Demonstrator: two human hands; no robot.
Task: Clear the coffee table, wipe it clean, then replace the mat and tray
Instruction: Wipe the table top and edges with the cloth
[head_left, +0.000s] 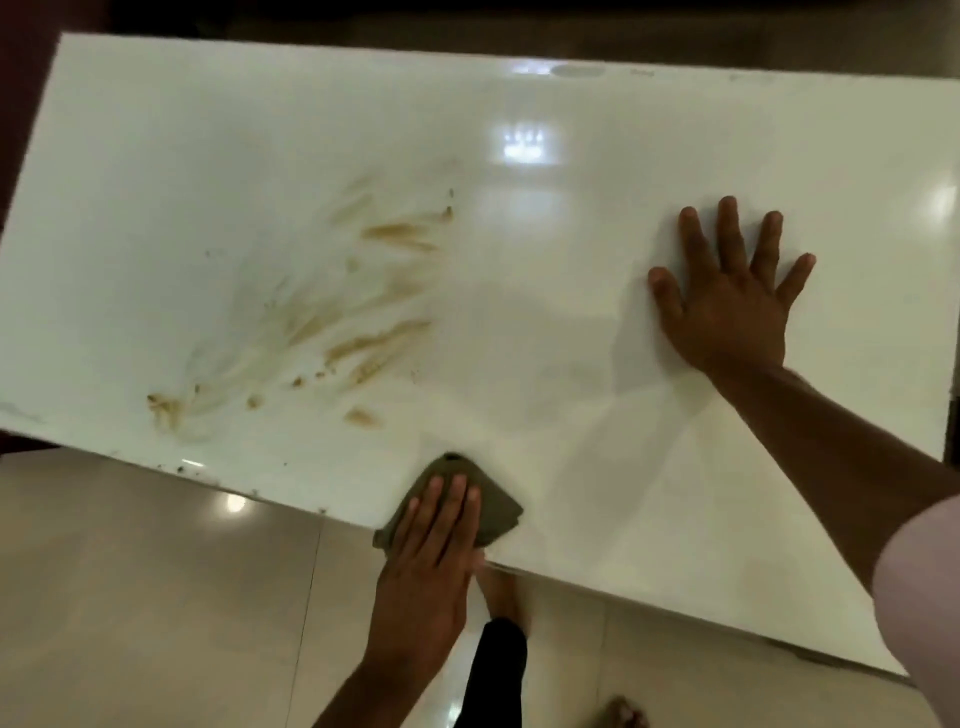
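Cloth (470, 501) sits at the near edge of the counter (597, 156), partly hanging over it, and your left hand (434, 545) presses it flat with straight fingers (457, 493), nothing curled round it. Right hand (727, 296) lies flat and spread on the bare right half, fingers straight, holding nothing, bracing you. Brown smears (363, 312) and crumbs (182, 469) cover the left-centre of the counter, well apart from the cloth, so wiping looks far from done; mat and tray are not in view. Risks: with the cloth this close to the edge, a pull toward you likely drops it or sweeps crumbs onto the floor (130, 571) by your foot (498, 587). Flat pressure may just streak the smears wider. The glossy top looks slick, so leaning hard on the right hand could let it slide.
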